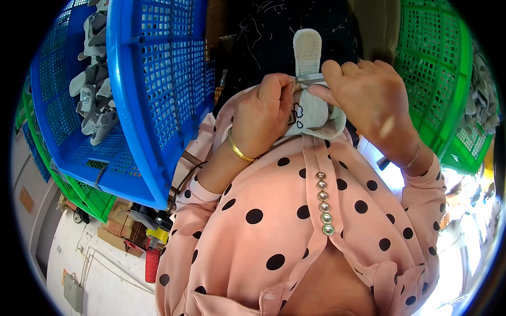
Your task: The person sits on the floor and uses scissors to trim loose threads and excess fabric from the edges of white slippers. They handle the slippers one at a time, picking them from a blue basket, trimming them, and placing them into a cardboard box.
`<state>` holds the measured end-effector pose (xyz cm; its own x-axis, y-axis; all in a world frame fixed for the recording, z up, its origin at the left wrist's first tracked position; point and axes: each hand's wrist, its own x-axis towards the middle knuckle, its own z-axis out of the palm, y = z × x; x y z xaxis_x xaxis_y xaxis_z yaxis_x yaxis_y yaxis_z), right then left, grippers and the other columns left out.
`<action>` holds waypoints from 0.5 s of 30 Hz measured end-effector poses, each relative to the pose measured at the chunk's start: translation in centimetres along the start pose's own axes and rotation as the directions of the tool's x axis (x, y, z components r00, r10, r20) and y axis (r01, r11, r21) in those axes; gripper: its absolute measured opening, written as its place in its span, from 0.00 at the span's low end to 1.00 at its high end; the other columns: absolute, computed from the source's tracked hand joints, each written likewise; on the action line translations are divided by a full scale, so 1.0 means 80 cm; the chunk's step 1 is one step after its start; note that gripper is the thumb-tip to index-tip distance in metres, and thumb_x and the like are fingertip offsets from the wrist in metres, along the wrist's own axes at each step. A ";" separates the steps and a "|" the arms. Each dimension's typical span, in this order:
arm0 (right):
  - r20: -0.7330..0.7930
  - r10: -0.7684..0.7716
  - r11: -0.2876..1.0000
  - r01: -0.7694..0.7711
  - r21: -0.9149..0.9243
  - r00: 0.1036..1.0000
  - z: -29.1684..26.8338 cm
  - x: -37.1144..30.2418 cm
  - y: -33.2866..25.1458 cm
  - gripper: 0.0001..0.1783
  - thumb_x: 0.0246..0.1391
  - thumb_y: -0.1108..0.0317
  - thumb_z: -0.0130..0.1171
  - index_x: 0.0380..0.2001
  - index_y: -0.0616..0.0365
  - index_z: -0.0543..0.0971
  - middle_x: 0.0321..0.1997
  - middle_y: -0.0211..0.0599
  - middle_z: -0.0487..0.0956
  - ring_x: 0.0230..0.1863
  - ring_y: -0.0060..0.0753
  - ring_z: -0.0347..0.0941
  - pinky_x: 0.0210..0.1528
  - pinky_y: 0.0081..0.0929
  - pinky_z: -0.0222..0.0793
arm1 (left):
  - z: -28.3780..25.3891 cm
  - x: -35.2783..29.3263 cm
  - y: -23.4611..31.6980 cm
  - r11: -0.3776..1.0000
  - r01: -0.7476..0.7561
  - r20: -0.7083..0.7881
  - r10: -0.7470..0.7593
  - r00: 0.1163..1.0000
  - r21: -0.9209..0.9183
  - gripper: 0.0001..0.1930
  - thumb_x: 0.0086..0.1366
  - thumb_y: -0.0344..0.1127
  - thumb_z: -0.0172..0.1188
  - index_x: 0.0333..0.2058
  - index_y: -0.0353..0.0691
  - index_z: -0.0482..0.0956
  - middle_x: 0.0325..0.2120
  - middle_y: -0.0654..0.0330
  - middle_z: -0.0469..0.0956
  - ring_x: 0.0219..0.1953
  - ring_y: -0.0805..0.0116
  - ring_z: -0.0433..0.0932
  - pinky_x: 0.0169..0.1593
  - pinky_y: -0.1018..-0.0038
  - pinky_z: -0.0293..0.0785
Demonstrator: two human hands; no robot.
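Note:
A small light-grey fabric shoe [314, 113] with a black outline drawing lies against my lap, its strap [307, 46] sticking out on the far side. My left hand [263, 111] is closed on the left edge of the shoe, thumb and finger pinched together. Closed as well, my right hand [366, 95] grips a slim, pointed metal tool [314, 81] that looks like thread snips. The tip reaches across the base of the strap, close to my left fingertips. My right fingers hide the tool's handle, and part of the shoe is behind my left hand.
A tall blue plastic basket [124, 100] stands at my left, with several similar shoes [95, 79] in it. At my right is a green basket [437, 68], with grey pieces [482, 95] beyond it. Loose threads are scattered over dark cloth [261, 50] ahead.

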<state>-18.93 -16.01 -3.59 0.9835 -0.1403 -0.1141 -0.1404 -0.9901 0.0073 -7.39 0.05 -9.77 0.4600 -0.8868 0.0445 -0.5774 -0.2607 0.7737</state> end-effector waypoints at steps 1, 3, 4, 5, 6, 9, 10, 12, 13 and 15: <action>0.005 -0.004 1.000 0.004 -0.013 1.000 -0.001 0.001 0.000 0.18 0.51 0.50 0.60 0.20 0.50 0.71 0.14 0.27 0.72 0.19 0.29 0.72 0.24 0.25 0.63 | 0.000 0.000 0.000 1.000 -0.008 -0.007 0.008 1.000 0.007 0.06 0.61 0.26 0.61 0.36 0.37 0.74 0.26 0.57 0.81 0.23 0.63 0.81 0.25 0.75 0.75; 0.013 -0.006 1.000 0.007 -0.026 1.000 -0.002 0.002 -0.002 0.17 0.51 0.51 0.60 0.20 0.50 0.71 0.14 0.26 0.72 0.19 0.28 0.72 0.24 0.24 0.63 | 0.000 0.000 0.002 1.000 -0.021 -0.013 0.021 1.000 0.018 0.06 0.61 0.25 0.61 0.36 0.37 0.74 0.26 0.57 0.80 0.23 0.63 0.81 0.26 0.75 0.75; 0.016 -0.007 0.999 0.008 -0.033 1.000 -0.002 0.002 -0.002 0.17 0.51 0.51 0.60 0.20 0.49 0.71 0.14 0.26 0.72 0.20 0.28 0.72 0.25 0.24 0.63 | 0.000 0.000 0.002 0.999 -0.029 -0.017 0.029 0.999 0.024 0.06 0.61 0.25 0.61 0.36 0.37 0.74 0.26 0.57 0.80 0.23 0.63 0.81 0.26 0.75 0.75; 0.015 -0.007 0.999 0.008 -0.039 1.000 -0.001 0.002 -0.002 0.17 0.51 0.51 0.60 0.20 0.49 0.72 0.14 0.26 0.72 0.20 0.28 0.73 0.24 0.24 0.63 | 0.001 0.001 0.001 0.998 -0.060 -0.032 0.060 0.998 0.023 0.08 0.59 0.25 0.61 0.36 0.37 0.73 0.25 0.56 0.79 0.22 0.62 0.80 0.25 0.74 0.75; 0.013 -0.007 0.999 0.008 -0.044 1.000 0.000 0.003 -0.002 0.17 0.51 0.51 0.60 0.20 0.49 0.72 0.14 0.25 0.73 0.20 0.27 0.73 0.24 0.23 0.63 | 0.004 0.002 -0.002 0.996 -0.090 -0.048 0.091 0.995 0.023 0.09 0.58 0.25 0.62 0.36 0.38 0.71 0.23 0.56 0.78 0.21 0.61 0.79 0.24 0.72 0.75; 0.036 0.001 0.999 0.000 -0.048 0.999 0.001 0.004 -0.003 0.16 0.52 0.50 0.60 0.20 0.48 0.72 0.14 0.24 0.73 0.20 0.26 0.73 0.24 0.22 0.63 | 0.005 0.004 -0.001 0.990 -0.135 -0.067 0.137 0.988 0.041 0.11 0.57 0.24 0.63 0.36 0.38 0.70 0.21 0.56 0.76 0.20 0.59 0.78 0.23 0.71 0.74; 0.048 0.004 0.999 -0.002 -0.048 0.999 0.001 0.004 -0.003 0.16 0.52 0.50 0.60 0.20 0.48 0.73 0.14 0.24 0.73 0.20 0.25 0.74 0.24 0.22 0.63 | 0.004 0.005 -0.001 0.989 -0.140 -0.070 0.144 0.987 0.049 0.11 0.57 0.24 0.63 0.36 0.38 0.70 0.21 0.55 0.76 0.20 0.59 0.78 0.23 0.71 0.74; 0.044 0.008 0.999 -0.006 -0.038 0.999 0.001 0.004 -0.003 0.17 0.53 0.50 0.59 0.20 0.48 0.73 0.14 0.25 0.73 0.19 0.26 0.74 0.24 0.22 0.64 | 0.003 0.004 -0.001 0.988 -0.146 -0.068 0.149 0.986 0.055 0.11 0.57 0.24 0.62 0.37 0.38 0.70 0.21 0.55 0.76 0.20 0.59 0.78 0.23 0.71 0.74; 0.042 0.010 0.999 -0.009 -0.033 0.999 0.001 0.004 -0.003 0.17 0.53 0.50 0.59 0.20 0.48 0.73 0.14 0.26 0.73 0.19 0.26 0.74 0.24 0.22 0.64 | 0.003 0.003 -0.001 0.987 -0.149 -0.066 0.153 0.986 0.057 0.11 0.57 0.24 0.62 0.37 0.38 0.70 0.21 0.55 0.76 0.20 0.59 0.78 0.23 0.71 0.74; 0.004 0.038 0.996 -0.038 0.083 0.999 0.006 0.002 0.003 0.19 0.53 0.49 0.59 0.20 0.50 0.72 0.14 0.29 0.74 0.20 0.30 0.75 0.23 0.26 0.65 | 0.000 0.001 0.003 0.995 -0.090 -0.063 0.092 0.994 0.031 0.10 0.59 0.24 0.61 0.38 0.37 0.70 0.22 0.55 0.77 0.21 0.60 0.79 0.24 0.72 0.74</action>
<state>-18.84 -16.26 -4.08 0.9770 -0.1774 -0.1181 -0.1864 -0.9799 -0.0706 -7.47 -0.11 -9.59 0.4462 -0.8814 0.1551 -0.6370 -0.1911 0.7468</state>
